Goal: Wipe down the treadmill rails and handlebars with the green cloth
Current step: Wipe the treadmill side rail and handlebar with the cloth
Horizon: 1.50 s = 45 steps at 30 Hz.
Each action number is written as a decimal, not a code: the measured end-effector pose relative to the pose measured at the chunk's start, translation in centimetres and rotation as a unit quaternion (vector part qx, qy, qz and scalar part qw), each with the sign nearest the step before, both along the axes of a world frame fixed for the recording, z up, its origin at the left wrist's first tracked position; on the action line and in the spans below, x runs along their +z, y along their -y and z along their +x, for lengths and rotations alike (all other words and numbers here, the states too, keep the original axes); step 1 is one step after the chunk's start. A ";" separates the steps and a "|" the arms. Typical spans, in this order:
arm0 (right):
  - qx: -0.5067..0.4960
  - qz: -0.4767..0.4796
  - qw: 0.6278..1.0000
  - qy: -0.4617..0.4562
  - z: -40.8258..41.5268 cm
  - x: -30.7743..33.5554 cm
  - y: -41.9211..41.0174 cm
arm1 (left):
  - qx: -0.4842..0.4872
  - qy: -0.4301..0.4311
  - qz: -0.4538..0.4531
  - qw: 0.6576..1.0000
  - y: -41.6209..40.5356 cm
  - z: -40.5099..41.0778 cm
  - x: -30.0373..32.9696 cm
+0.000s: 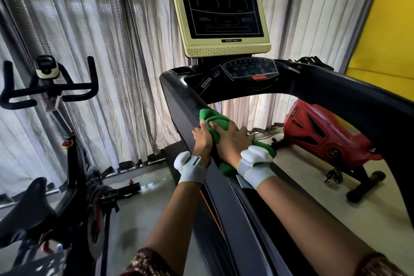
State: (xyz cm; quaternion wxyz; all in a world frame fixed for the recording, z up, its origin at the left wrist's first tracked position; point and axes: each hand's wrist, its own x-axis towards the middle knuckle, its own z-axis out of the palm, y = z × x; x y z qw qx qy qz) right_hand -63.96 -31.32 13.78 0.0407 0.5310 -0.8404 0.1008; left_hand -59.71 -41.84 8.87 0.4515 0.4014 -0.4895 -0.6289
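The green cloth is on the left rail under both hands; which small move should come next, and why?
Probably slide the green cloth forward up the left rail: both the left hand and right hand press it there, and bare rail lies ahead toward the console.

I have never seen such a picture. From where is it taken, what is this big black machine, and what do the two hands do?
The one picture comes from a camera on the person's head, looking forward and down. The black machine is a treadmill; its screen stands on top. Both hands lie on its left rail. The left hand and the right hand press a green cloth onto the rail to wipe it. White bands sit on both wrists. An exercise bike stands to the left, a red machine to the right.
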 end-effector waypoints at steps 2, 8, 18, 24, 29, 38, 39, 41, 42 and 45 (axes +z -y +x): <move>0.000 0.017 1.000 0.016 0.1 0.5 1.3 | 0.000 -0.005 0.002 1.000 0.0 0.1 0.1; 0.011 -0.015 0.999 -0.035 0.5 -1.0 -1.9 | -0.029 -0.012 0.036 0.999 2.6 -0.5 -2.8; 0.004 0.003 0.997 -0.075 1.4 -0.6 1.3 | -0.029 -0.038 0.035 0.998 -2.6 2.4 1.9; 0.012 0.002 0.993 -0.121 2.0 -0.8 1.6 | -0.037 -0.036 0.035 0.998 -2.3 2.8 2.1; 0.007 0.012 0.991 -0.134 2.5 -0.6 2.3 | -0.049 -0.057 0.068 0.995 -2.3 3.2 2.2; 0.016 0.018 0.987 -0.159 3.0 -0.4 4.0 | -0.035 -0.067 0.058 0.995 -2.1 3.7 2.4; 0.016 0.019 0.986 -0.168 3.1 -0.4 4.1 | -0.033 -0.064 0.053 0.996 -2.2 3.8 2.4; 0.015 0.015 0.982 -0.186 3.2 -1.4 3.1 | -0.029 -0.058 0.059 0.996 -2.2 3.7 2.3; 0.012 0.005 0.980 -0.200 3.3 -2.2 2.5 | -0.030 -0.057 0.067 0.996 -2.2 3.7 2.3; -0.001 -0.012 0.978 -0.210 3.4 -2.9 2.1 | -0.041 -0.052 0.074 0.995 -2.1 3.5 1.9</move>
